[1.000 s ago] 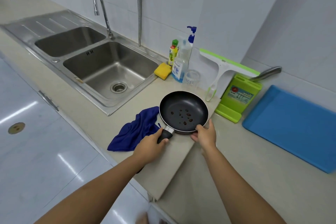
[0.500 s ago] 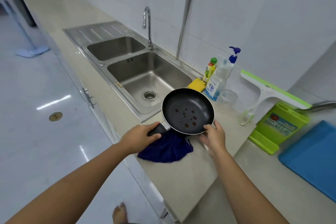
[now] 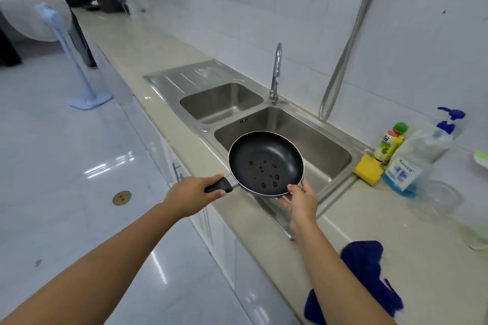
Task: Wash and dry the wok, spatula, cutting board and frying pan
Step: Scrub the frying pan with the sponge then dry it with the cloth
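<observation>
The left hand (image 3: 195,194) is gripping the frying pan's (image 3: 265,163) black handle (image 3: 220,187), fingers curled round it, while the right hand (image 3: 301,202) is pinching the near rim, thumb on top and fingers beneath. The pan is hanging level over the front edge of the steel sink's right basin (image 3: 319,145), with the handle crossing the beige countertop's (image 3: 396,235) front strip. Behind the pan, the basin is lying open up to the curved chrome faucet (image 3: 276,74). The pan is showing round, dark and matte, with reddish spots dotting its base. A yellow sponge (image 3: 368,173) is sitting at the basin's right edge, just beside a clear pump bottle (image 3: 412,163). A crumpled dark blue cloth (image 3: 364,266) is lying near the countertop's front edge.
</observation>
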Demonstrator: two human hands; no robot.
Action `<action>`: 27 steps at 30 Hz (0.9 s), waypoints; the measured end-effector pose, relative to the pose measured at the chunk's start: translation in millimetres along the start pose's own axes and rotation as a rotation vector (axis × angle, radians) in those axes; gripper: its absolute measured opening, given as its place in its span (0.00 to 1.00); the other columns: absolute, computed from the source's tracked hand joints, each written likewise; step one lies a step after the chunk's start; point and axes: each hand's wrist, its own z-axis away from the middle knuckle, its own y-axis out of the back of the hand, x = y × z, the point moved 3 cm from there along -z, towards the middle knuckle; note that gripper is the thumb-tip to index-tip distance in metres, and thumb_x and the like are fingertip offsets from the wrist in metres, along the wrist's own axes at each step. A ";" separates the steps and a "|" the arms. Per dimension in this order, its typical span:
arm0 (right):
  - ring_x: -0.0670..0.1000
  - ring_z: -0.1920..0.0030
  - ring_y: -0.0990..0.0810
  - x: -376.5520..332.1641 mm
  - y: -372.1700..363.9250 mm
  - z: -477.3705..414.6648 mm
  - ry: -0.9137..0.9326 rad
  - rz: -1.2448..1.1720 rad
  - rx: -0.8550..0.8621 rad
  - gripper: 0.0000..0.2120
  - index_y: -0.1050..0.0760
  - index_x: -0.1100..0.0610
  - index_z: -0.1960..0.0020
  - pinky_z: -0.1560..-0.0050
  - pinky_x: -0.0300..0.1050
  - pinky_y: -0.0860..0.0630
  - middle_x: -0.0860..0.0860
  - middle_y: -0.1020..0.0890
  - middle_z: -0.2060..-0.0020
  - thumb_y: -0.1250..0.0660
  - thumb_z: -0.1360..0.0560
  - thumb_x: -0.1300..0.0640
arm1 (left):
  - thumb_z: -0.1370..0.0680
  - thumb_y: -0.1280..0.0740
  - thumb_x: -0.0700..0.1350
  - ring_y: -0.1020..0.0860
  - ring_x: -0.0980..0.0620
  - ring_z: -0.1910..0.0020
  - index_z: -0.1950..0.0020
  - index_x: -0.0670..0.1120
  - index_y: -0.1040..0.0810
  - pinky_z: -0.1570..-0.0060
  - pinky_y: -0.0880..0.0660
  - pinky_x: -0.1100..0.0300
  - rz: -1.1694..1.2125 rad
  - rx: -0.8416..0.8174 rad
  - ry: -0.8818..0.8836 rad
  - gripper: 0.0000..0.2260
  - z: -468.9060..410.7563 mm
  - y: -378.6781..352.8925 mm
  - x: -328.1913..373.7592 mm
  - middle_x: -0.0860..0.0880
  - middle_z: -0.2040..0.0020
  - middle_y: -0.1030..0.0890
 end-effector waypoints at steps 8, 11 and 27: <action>0.57 0.46 0.17 13.1 -96.7 -25.9 0.020 -0.041 0.044 0.22 0.23 0.50 0.40 0.53 0.53 0.17 0.57 0.20 0.43 0.42 0.25 0.71 | 0.21 0.47 0.67 0.23 0.51 0.52 0.26 0.66 0.39 0.59 0.27 0.59 -0.098 0.047 0.003 0.23 -55.2 34.8 -74.3 0.55 0.55 0.22; 0.54 0.51 0.18 11.5 -120.6 -41.2 0.011 -0.050 0.080 0.22 0.24 0.53 0.36 0.59 0.47 0.17 0.55 0.19 0.48 0.42 0.24 0.72 | 0.21 0.47 0.67 0.22 0.52 0.53 0.26 0.66 0.38 0.60 0.26 0.59 -0.108 0.055 -0.008 0.23 -80.7 45.9 -89.9 0.54 0.55 0.20; 0.53 0.53 0.18 0.7 -172.0 -163.1 -0.042 -0.016 0.311 0.23 0.31 0.53 0.28 0.53 0.46 0.20 0.54 0.19 0.48 0.40 0.21 0.68 | 0.22 0.47 0.68 0.22 0.51 0.45 0.27 0.64 0.34 0.54 0.28 0.58 -0.140 -0.085 -0.289 0.24 -297.7 41.5 -111.0 0.56 0.42 0.20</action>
